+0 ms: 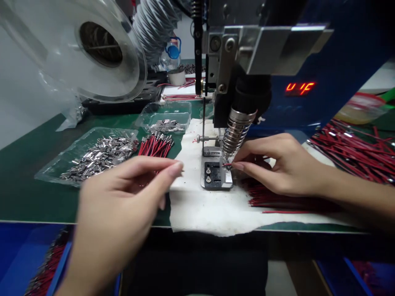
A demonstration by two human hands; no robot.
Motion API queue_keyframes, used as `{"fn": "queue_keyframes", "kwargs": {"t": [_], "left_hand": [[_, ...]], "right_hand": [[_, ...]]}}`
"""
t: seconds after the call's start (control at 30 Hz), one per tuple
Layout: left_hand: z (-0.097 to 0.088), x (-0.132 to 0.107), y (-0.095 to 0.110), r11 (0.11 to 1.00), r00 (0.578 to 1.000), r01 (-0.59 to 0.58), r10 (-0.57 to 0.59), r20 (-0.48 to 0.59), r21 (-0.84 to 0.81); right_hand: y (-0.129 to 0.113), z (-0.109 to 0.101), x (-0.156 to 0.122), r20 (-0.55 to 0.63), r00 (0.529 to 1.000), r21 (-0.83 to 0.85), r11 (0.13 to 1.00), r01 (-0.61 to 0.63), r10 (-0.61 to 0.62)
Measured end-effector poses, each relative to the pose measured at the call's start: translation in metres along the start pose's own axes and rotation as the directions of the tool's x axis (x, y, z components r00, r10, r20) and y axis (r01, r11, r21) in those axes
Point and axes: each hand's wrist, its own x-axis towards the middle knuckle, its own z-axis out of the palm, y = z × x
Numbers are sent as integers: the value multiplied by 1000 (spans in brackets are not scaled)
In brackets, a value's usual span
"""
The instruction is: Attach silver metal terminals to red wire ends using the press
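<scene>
Head view: a red-and-black wire [227,165] is pinched by the right hand [279,166], pointing roughly sideways, leftward from its fingertips into the small fixture [228,179], while an unclear tiny piece [183,170] is pinched farther left by the left hand [123,201].

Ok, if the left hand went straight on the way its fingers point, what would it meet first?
The left hand would probably meet the soldering fixture with two screws first, though depth is unclear.

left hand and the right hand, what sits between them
In the head view, a small metal holder sits on white paper between the left hand and the right hand, with paper showing between holder and left hand.
</scene>
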Motion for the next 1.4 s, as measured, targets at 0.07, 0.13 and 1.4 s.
{"fn": "queue_keyframes", "kwargs": {"t": [0.07, 0.13, 1.4], "left_hand": [[28, -13, 8, 996, 998, 27, -22, 62, -82], [47, -15, 11, 984, 990, 77, -56, 132, -159], [73, -10, 5, 972, 980, 120, -82, 184, -204]], "right_hand": [[1, 2, -1, -11, 1000, -5, 1000, -2, 2], [1, 3, -2, -23, 1000, -2, 1000, 2, -2], [1, 2, -2, -9, 997, 62, 995, -75, 75]]}}
